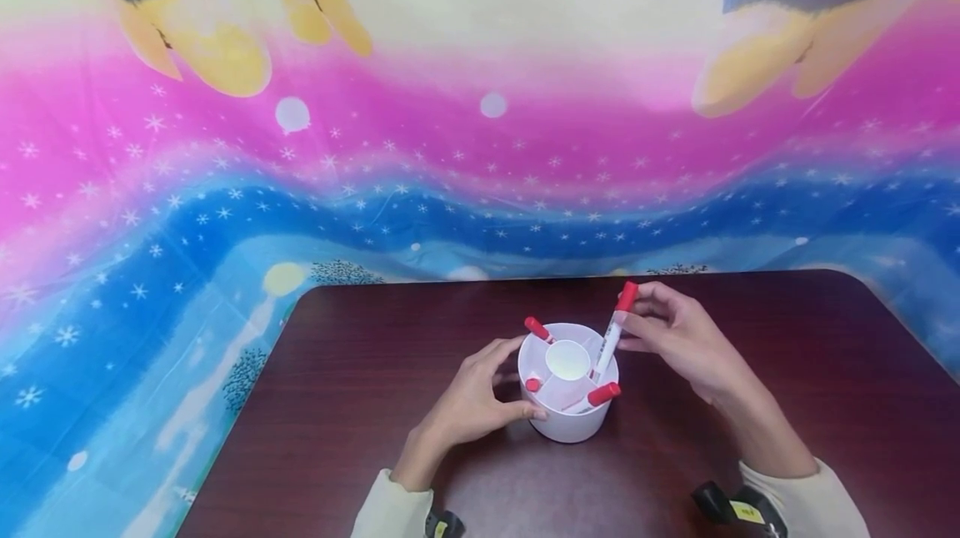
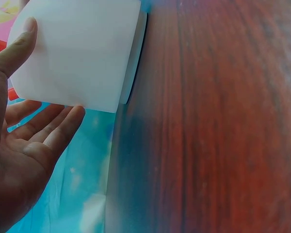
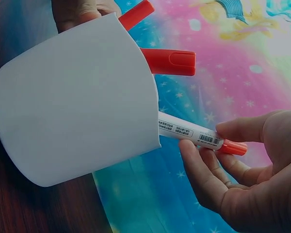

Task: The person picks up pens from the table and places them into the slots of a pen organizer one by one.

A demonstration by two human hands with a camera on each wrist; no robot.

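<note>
A round white pen holder [image 1: 573, 428] with a central cup and divided outer compartments stands on the table. My left hand [image 1: 471, 396] holds its left side, thumb at the front and fingers round the back. Between thumb and fingers, my right hand [image 1: 678, 336] pinches a white marker [image 3: 191, 133] with a red cap. That marker's lower end is inside the right compartment, tilted. Three other red-capped markers lean in the outer compartments: one at the back left [image 1: 536, 328], one at the front left [image 1: 533, 384], one at the front right [image 1: 604, 394].
The dark reddish wooden table [image 1: 337, 404] has rounded far corners. Behind it hangs a colourful printed cloth [image 1: 450, 138] with snowflakes. Black straps with yellow labels circle both wrists, by the pale sleeves [image 1: 810, 505].
</note>
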